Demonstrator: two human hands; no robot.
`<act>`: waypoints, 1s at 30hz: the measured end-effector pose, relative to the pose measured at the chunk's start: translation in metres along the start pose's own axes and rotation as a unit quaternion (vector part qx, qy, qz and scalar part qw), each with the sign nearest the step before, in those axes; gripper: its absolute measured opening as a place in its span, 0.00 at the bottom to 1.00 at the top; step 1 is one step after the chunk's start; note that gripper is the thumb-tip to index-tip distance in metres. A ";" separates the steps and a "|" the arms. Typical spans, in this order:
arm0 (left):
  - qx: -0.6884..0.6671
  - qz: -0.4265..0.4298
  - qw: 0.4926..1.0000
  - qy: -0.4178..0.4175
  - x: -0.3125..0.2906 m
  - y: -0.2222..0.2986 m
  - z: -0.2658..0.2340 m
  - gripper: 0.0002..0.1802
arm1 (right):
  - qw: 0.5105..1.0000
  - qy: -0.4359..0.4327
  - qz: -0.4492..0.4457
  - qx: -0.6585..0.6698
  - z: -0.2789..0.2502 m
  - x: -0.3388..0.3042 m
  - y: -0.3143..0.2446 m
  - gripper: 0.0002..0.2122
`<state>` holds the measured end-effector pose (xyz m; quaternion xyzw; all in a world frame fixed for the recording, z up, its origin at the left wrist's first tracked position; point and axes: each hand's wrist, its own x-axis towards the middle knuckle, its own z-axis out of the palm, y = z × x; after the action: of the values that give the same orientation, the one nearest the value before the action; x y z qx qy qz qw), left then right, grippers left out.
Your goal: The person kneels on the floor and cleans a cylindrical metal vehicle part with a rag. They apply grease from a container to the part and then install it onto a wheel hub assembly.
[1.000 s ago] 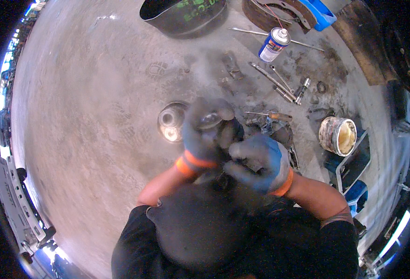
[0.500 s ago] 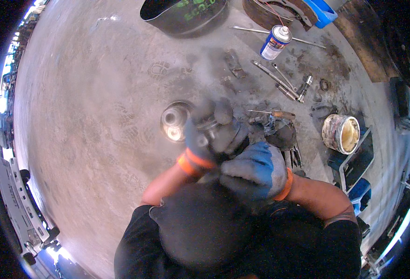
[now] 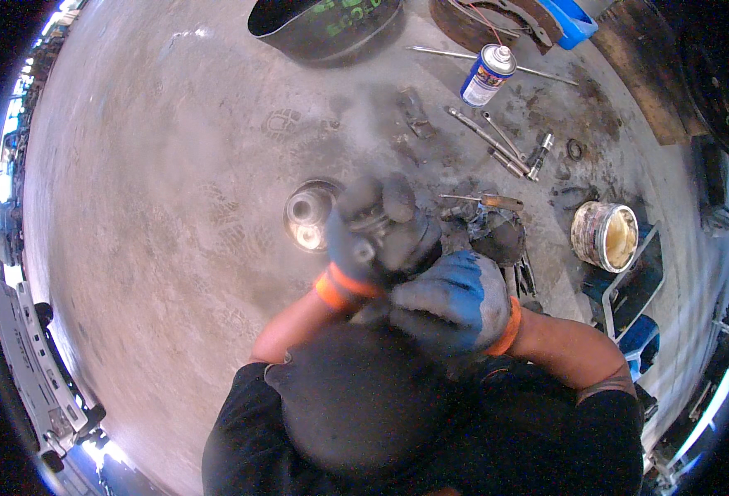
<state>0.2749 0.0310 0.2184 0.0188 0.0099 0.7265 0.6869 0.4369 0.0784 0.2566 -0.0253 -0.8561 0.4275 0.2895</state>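
My left hand (image 3: 373, 240), in a grimy dark glove with an orange cuff, is wrapped around a dirty grey metal part (image 3: 377, 221), held up above the concrete floor. The part is mostly hidden by my fingers, so its shape is unclear. My right hand (image 3: 451, 299), in a blue glove with an orange cuff, presses against it from below.

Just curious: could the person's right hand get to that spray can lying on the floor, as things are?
Probably not right away: the right hand is closed on the dark part both hands hold, and the spray can lies well beyond it, past scattered tools.
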 end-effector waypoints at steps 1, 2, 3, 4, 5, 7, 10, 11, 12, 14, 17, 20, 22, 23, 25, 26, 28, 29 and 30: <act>-0.002 -0.004 1.000 -0.003 0.001 0.000 0.001 0.21 | 1.000 -0.001 0.002 0.001 0.000 0.000 0.001 0.19; -0.004 -0.009 1.000 -0.006 0.001 0.000 0.002 0.21 | 1.000 0.000 0.002 0.000 0.000 0.000 0.001 0.19; -0.002 -0.012 1.000 -0.008 0.003 -0.001 0.006 0.21 | 1.000 0.000 0.001 -0.002 -0.001 -0.001 0.001 0.19; 0.001 -0.015 1.000 -0.012 0.003 0.000 0.007 0.21 | 1.000 0.000 0.002 -0.001 0.000 0.000 0.001 0.19; 0.004 -0.017 1.000 -0.016 0.004 0.000 0.008 0.21 | 1.000 0.000 0.001 -0.002 0.000 0.000 0.001 0.19; 0.013 -0.020 0.999 -0.029 0.004 0.001 0.004 0.21 | 1.000 0.000 0.001 -0.004 0.000 0.001 0.002 0.19; 0.042 -0.004 0.999 -0.012 0.003 0.000 0.002 0.21 | 1.000 0.000 0.001 -0.004 0.000 0.000 0.002 0.19; 0.068 -0.002 0.998 0.005 0.003 -0.001 0.003 0.21 | 1.000 0.000 0.001 -0.004 0.000 0.000 0.003 0.20; 0.095 0.000 0.995 0.023 0.003 -0.002 0.004 0.21 | 1.000 0.000 0.001 -0.004 0.001 0.000 0.004 0.20; 0.109 0.003 0.993 0.045 0.003 -0.003 0.007 0.22 | 1.000 0.001 0.002 -0.006 0.000 0.000 0.004 0.20; 0.087 0.003 0.995 0.053 0.001 -0.003 0.008 0.24 | 1.000 0.003 0.004 -0.006 0.001 -0.001 0.005 0.20; 0.095 -0.004 0.994 0.048 0.000 -0.001 0.006 0.24 | 1.000 0.004 0.006 -0.007 0.002 -0.001 0.005 0.20; 0.104 -0.002 0.993 0.056 0.000 0.000 0.002 0.24 | 1.000 0.005 0.006 -0.007 0.001 -0.001 0.005 0.20; 0.103 -0.005 0.994 0.044 0.001 0.000 0.002 0.24 | 1.000 0.006 0.007 -0.006 0.001 -0.001 0.005 0.20; 0.100 -0.010 0.995 0.017 0.002 0.001 0.003 0.24 | 1.000 0.008 0.008 -0.007 0.002 -0.001 0.006 0.20; 0.092 -0.008 0.995 0.024 0.002 0.000 0.004 0.24 | 1.000 0.006 0.008 -0.007 0.002 -0.001 0.005 0.21; 0.078 -0.005 0.996 0.036 0.002 -0.001 0.005 0.24 | 1.000 0.008 0.009 -0.008 0.003 -0.001 0.006 0.21; 0.083 0.004 0.995 0.063 0.001 -0.001 0.009 0.24 | 1.000 0.007 0.009 -0.007 0.003 -0.001 0.006 0.21; 0.089 0.012 0.992 0.089 -0.001 -0.002 0.013 0.24 | 1.000 0.007 0.010 -0.008 0.003 -0.001 0.006 0.21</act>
<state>0.2776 0.0304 0.2315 0.0148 0.1354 0.7299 0.6699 0.4352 0.0801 0.2502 -0.0395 -0.8568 0.4238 0.2911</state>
